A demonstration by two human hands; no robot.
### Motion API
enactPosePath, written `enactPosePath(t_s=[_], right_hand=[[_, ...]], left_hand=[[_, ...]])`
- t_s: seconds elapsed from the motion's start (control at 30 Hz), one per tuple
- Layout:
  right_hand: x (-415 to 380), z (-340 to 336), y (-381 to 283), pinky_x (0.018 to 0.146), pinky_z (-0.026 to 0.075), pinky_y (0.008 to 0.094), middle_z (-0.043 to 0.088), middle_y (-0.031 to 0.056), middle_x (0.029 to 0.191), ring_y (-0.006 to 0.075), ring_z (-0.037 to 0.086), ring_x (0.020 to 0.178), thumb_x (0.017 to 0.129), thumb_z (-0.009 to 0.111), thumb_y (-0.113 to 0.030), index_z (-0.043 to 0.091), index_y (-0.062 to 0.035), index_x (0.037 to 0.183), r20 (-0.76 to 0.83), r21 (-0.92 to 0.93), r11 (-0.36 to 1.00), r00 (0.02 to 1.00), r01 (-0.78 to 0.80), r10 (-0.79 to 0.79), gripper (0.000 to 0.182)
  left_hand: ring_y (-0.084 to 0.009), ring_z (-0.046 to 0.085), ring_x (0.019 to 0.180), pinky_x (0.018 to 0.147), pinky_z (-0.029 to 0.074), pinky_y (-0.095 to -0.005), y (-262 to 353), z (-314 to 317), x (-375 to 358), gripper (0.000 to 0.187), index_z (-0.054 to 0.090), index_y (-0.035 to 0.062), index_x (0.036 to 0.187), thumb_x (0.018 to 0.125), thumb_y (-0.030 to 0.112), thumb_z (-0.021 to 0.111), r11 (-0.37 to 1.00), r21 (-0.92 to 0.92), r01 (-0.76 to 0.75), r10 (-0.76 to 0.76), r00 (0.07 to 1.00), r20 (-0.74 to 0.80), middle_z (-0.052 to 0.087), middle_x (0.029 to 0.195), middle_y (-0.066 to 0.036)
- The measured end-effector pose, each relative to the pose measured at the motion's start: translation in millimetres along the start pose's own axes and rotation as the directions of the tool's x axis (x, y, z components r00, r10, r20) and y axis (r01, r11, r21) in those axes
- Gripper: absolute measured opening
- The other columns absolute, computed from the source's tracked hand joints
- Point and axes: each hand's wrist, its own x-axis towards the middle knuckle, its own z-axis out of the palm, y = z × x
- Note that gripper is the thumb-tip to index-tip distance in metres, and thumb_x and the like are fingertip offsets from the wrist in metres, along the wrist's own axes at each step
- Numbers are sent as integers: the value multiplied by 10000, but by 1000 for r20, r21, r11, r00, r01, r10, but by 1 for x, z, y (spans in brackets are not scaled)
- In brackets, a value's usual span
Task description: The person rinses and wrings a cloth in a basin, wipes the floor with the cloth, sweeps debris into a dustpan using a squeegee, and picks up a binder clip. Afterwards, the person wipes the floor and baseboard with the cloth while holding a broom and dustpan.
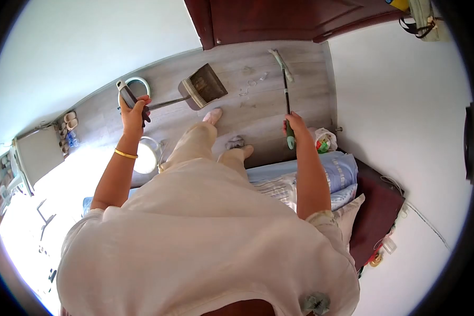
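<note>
My left hand (pixel 132 112) is wrapped round the dark handle of a long-handled dustpan (pixel 208 85), whose pan rests on the floor with its open side facing away to the right. A row of light comb teeth runs along the pan's back. In my right hand (pixel 296 125) is the green grip of a thin black pole with a pale head, a broom or floor wiper (pixel 283 66), its head on the floor near the red cabinet. Small light scraps of debris (pixel 252 83) lie on the floor between the pan and that head.
A dark red cabinet (pixel 263 21) stands ahead, with a white wall (pixel 389 89) on the right. A plastic bag (pixel 325 140) sits beside the bed with blue bedding (pixel 339 171). Shoes (pixel 69 124) and a round-rimmed object (pixel 137 84) are at the left.
</note>
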Motion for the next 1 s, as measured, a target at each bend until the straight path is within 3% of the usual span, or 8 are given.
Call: enactPosePath(t_s=[0.2, 0.3, 0.4, 0.5, 0.6, 0.8, 0.9, 1.0], right_hand=[[14, 68, 25, 411, 415, 374, 496, 85, 611, 209, 502, 474, 848, 501, -128, 463, -60, 967, 49, 77, 975, 978, -208, 204, 142], [-30, 89, 42, 398, 418, 329, 494, 51, 624, 170, 487, 461, 856, 523, -185, 466, -89, 982, 167, -71, 988, 975, -138, 148, 168], [-55, 74, 49, 394, 410, 325, 498, 55, 637, 171, 483, 449, 870, 527, -169, 456, -105, 1167, 188, -59, 979, 961, -195, 203, 312], [-107, 56, 31, 389, 402, 332, 511, 76, 650, 174, 488, 442, 887, 522, -151, 434, -93, 1245, 52, -54, 984, 983, -173, 175, 373], [-131, 42, 52, 391, 396, 337, 515, 77, 673, 180, 490, 453, 900, 516, -150, 362, -140, 1346, 16, 161, 969, 982, -187, 187, 472], [-112, 57, 87, 437, 417, 341, 493, 72, 647, 184, 462, 485, 907, 489, -176, 486, -67, 1022, -11, 738, 644, 951, -201, 309, 159], [-73, 61, 96, 470, 434, 326, 477, 68, 633, 180, 451, 497, 904, 473, -190, 436, -54, 817, 234, 886, 353, 947, -301, 219, 166], [-64, 96, 64, 487, 436, 317, 464, 66, 625, 184, 457, 512, 902, 464, -197, 424, -44, 765, 311, 914, 176, 909, -366, 276, 209]], left_hand=[[-144, 593, 744, 578, 514, -280, 3, -2, 13, 533, 308, 112, 1272, 783, 4, 492, 999, 24, -42, 40, 996, 78, 604, 873, -68], [-143, 581, 709, 545, 491, -268, 10, 3, 22, 523, 320, 93, 1255, 770, -13, 483, 998, 15, -62, 60, 994, 94, 594, 824, -64], [-147, 575, 656, 500, 454, -267, 19, 6, 39, 474, 352, 52, 1213, 762, -27, 472, 997, 0, -75, 75, 991, 107, 593, 786, -81], [-146, 573, 645, 496, 454, -266, 33, 11, 42, 460, 366, 48, 1202, 763, -25, 479, 995, 47, -88, 82, 988, 127, 590, 780, -79], [-141, 573, 642, 494, 453, -264, 32, 12, 53, 471, 357, 52, 1212, 765, -21, 489, 995, 26, -92, 86, 980, 177, 592, 782, -77], [-131, 584, 674, 517, 465, -265, 41, 24, 62, 502, 339, 71, 1238, 767, -6, 497, 991, 119, -60, 39, 984, 171, 605, 814, -72], [-134, 590, 704, 533, 471, -268, 39, 19, 70, 540, 316, 76, 1271, 768, 1, 495, 987, 149, -61, 29, 978, 209, 608, 834, -75], [-138, 591, 721, 544, 473, -269, 43, 19, 76, 572, 292, 76, 1301, 769, 4, 490, 980, 182, -74, 29, 971, 238, 609, 849, -79]])
